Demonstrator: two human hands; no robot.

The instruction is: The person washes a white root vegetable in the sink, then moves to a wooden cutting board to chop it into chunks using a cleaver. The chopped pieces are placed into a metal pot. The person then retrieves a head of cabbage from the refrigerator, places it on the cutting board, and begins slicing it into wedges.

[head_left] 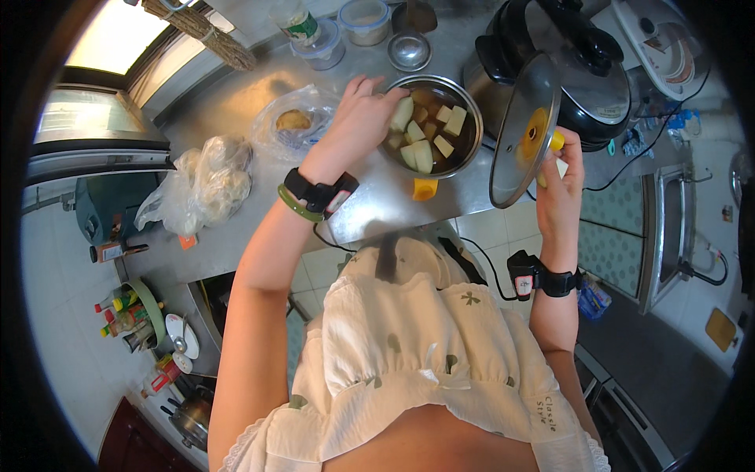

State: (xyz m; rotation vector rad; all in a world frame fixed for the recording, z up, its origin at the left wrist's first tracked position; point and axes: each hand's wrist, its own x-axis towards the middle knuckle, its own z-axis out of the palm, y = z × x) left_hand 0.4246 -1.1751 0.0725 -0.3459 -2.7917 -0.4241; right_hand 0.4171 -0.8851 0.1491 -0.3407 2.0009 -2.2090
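Observation:
A steel pot (476, 140) with a yellow handle (425, 189) stands on the counter. In its brown liquid lie several pale cut vegetable chunks (454, 120) and some browner pieces. My left hand (363, 114) is at the pot's left rim, its fingers bent over the edge beside a pale chunk (402, 115). Its fingertips are partly hidden, so what they grip cannot be made out. To the right of the pot, my right hand (560, 177) is closed on the yellow knob of a glass lid (511, 149). The lid is tilted nearly upright, apart from the pot.
Left of the pot, a plastic bag (263, 126) holds a round, yellow-brown item (293, 119); a fuller bag (216, 185) lies farther left. Behind are a metal bowl (409, 52) and lidded containers (364, 20). A large black-and-steel cooker (602, 98) stands at the back right.

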